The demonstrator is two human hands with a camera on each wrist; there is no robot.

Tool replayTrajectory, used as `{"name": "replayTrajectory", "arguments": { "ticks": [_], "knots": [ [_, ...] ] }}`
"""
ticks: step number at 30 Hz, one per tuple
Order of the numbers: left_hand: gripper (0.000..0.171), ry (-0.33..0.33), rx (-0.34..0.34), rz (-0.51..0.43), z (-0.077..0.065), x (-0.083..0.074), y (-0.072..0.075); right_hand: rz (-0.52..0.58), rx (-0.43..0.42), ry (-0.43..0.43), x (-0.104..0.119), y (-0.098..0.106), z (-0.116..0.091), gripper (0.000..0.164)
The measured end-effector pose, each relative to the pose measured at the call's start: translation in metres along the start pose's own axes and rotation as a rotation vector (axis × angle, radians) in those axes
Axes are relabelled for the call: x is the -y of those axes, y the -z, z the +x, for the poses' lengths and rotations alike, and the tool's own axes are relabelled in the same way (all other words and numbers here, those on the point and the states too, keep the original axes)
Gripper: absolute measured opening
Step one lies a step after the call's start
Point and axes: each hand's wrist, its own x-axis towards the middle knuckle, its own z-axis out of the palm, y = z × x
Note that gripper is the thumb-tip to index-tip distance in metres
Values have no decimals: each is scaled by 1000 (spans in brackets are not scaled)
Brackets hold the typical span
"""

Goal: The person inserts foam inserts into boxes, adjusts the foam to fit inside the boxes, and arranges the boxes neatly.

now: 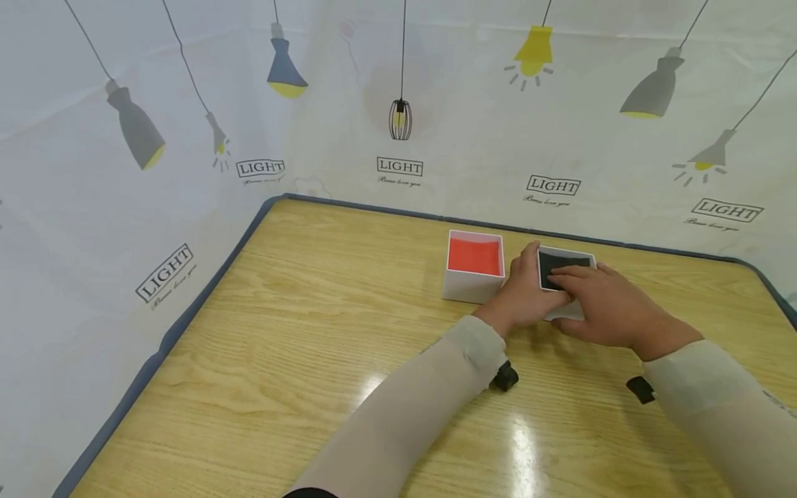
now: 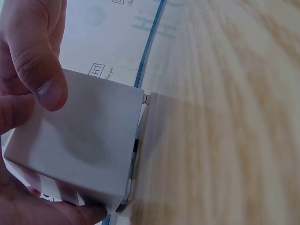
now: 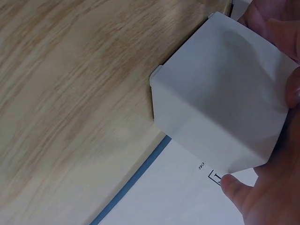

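Both hands are at a white square box [image 2: 93,140] with a black inside [image 1: 549,263], near the table's far edge. My left hand [image 1: 521,299] grips its left side, thumb across the front wall and fingers along the side wall. On the right side my right hand [image 1: 613,308] holds it, some fingers lying over the open top and the thumb low at the front. In the right wrist view, small feet show at the box's bottom corners. Whether the box is resting fully on the table I cannot tell.
A second white box [image 1: 467,287] with a red inside [image 1: 474,256] stands just left of my left hand. The wooden table [image 1: 299,311] has a blue edge strip. Behind it hangs a white sheet [image 1: 336,124] printed with lamps.
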Motion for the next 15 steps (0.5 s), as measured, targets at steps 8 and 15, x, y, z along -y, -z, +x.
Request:
{"name": "replayTrajectory", "arguments": {
  "ticks": [8, 15],
  "knots": [
    [108, -51, -8, -14, 3, 5, 1, 30, 0, -10, 1, -2, 1, 70],
    [107, -90, 41, -27, -5, -1, 8, 7, 14, -15, -2, -2, 0, 74]
  ]
}}
